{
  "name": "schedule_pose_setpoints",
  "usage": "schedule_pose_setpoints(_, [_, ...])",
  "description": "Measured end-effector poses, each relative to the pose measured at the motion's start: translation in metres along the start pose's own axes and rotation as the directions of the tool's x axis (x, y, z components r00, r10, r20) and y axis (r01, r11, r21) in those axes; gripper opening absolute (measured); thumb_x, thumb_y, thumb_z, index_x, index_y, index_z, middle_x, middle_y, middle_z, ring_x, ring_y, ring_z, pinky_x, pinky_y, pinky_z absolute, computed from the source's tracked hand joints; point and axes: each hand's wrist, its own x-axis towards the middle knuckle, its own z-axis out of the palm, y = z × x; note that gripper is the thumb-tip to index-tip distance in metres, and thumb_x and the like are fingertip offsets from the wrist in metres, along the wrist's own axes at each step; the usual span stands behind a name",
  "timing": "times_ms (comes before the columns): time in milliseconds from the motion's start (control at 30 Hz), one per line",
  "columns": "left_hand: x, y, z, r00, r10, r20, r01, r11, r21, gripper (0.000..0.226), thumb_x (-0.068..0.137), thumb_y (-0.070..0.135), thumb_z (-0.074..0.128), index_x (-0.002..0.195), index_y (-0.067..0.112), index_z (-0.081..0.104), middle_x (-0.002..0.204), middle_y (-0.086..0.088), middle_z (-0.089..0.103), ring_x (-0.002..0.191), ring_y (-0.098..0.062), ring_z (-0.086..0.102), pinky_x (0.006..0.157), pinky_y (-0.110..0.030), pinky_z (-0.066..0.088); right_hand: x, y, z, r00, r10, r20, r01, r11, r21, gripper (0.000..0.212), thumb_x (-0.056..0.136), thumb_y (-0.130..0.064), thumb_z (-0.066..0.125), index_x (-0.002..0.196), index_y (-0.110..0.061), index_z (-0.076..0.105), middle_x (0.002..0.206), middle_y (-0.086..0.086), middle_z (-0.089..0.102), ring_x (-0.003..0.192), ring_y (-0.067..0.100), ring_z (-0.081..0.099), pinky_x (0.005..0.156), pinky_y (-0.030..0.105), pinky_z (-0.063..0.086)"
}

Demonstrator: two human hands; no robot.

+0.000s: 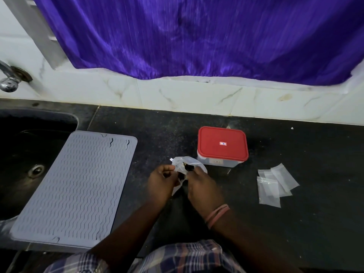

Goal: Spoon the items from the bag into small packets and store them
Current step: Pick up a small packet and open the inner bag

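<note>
Far left, a sink sunk into the dark worktop, grey ridged mat beside it. Centre: left hand and right hand, fingers of both curled, pinching a clear plastic bag with dark contents. Behind, red-lidded container. Right, small clear packets lying flat.

We held the bag between our hands, over the tabletop. The box stood just behind it, to the right. The packets lay farther right. The mat lay left, overlapping the sink.
</note>
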Motion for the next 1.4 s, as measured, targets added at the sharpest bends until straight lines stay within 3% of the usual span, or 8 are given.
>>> schedule_pose_setpoints(167, [-0.002,-0.005,-0.006,0.997,-0.046,-0.069,0.043,0.998,-0.039,0.015,0.091,0.02,0.067,0.095,0.026,0.079,0.081,0.007,0.079,0.077,-0.011,0.076,0.083,-0.044,0.062,-0.011,-0.002,0.016,0.964,-0.265,-0.016,0.26,0.953,-0.158,0.029,0.063,-0.02,0.087,0.087,-0.016,0.071,0.092,0.004,0.066,0.074,0.019,0.066,0.052,0.029,0.051])
schedule_pose_setpoints(433, [0.012,-0.012,-0.004,0.986,-0.128,-0.108,0.123,0.991,-0.054,0.015,0.091,0.018,0.067,0.083,0.024,0.079,0.08,0.002,0.078,0.078,-0.019,0.076,0.082,-0.042,0.062,-0.011,0.007,0.01,0.988,-0.038,-0.149,0.055,0.992,0.112,0.02,0.086,-0.016,0.053,0.096,-0.012,0.07,0.099,0.006,0.064,0.085,0.017,0.063,0.074,0.027,0.052])
schedule_pose_setpoints(667, [0.027,-0.012,0.001,0.989,-0.145,-0.018,0.146,0.987,0.071,0.015,0.092,0.03,0.061,0.091,0.025,0.075,0.083,0.002,0.075,0.082,-0.017,0.072,0.078,-0.037,0.06,-0.006,0.048,0.013,0.896,0.419,-0.149,-0.344,0.866,0.363,0.011,0.083,-0.004,0.066,0.078,-0.014,0.066,0.083,0.0,0.063,0.078,0.015,0.059,0.07,0.03,0.048])
schedule_pose_setpoints(900, [0.033,-0.005,0.019,1.0,-0.003,-0.004,0.004,0.978,0.206,0.031,0.096,0.02,0.053,0.126,0.028,0.052,0.099,-0.008,0.071,0.083,-0.019,0.068,0.08,-0.039,0.059,0.007,0.052,0.033,0.988,0.129,0.089,-0.131,0.991,0.01,0.029,0.086,-0.015,0.054,0.112,-0.011,0.068,0.106,0.007,0.066,0.088,0.022,0.067,0.077,0.032,0.056])
schedule_pose_setpoints(1033, [0.045,-0.014,0.024,0.94,0.241,0.241,-0.34,0.717,0.609,0.084,0.098,0.012,0.054,0.16,0.04,0.005,0.118,-0.013,0.066,0.092,-0.02,0.066,0.081,-0.025,0.051,0.023,0.049,0.035,0.979,0.068,0.193,-0.063,0.997,-0.033,0.038,0.071,-0.009,0.077,0.108,-0.012,0.068,0.101,0.006,0.065,0.073,0.02,0.068,0.06,0.031,0.057])
schedule_pose_setpoints(1133, [0.045,-0.012,0.02,0.929,0.237,0.284,-0.37,0.575,0.729,0.067,0.097,0.02,0.054,0.157,0.039,0.03,0.134,-0.01,0.055,0.11,-0.025,0.064,0.093,-0.034,0.052,0.03,0.05,0.037,0.972,0.084,0.218,-0.074,0.996,-0.054,0.041,0.077,-0.009,0.072,0.117,-0.01,0.064,0.113,0.009,0.063,0.078,0.024,0.069,0.065,0.034,0.057])
schedule_pose_setpoints(1267, [0.05,-0.01,0.02,0.937,0.209,0.28,-0.35,0.537,0.768,0.068,0.097,0.018,0.056,0.158,0.034,0.029,0.142,-0.011,0.049,0.117,-0.027,0.063,0.097,-0.038,0.052,0.044,0.047,0.042,0.957,0.176,0.23,-0.186,0.982,0.025,0.042,0.088,-0.011,0.063,0.129,-0.013,0.058,0.133,0.005,0.051,0.1,0.023,0.066,0.088,0.033,0.054])
schedule_pose_setpoints(1400, [0.057,-0.014,0.022,0.94,0.159,0.303,-0.337,0.583,0.739,0.079,0.092,0.013,0.06,0.16,0.032,0.025,0.14,-0.013,0.049,0.113,-0.028,0.063,0.095,-0.035,0.051,0.055,0.032,0.045,0.936,0.303,0.182,-0.332,0.93,0.159,0.018,0.091,-0.011,0.054,0.101,-0.005,0.068,0.111,0.01,0.063,0.1,0.023,0.062,0.084,0.024,0.042])
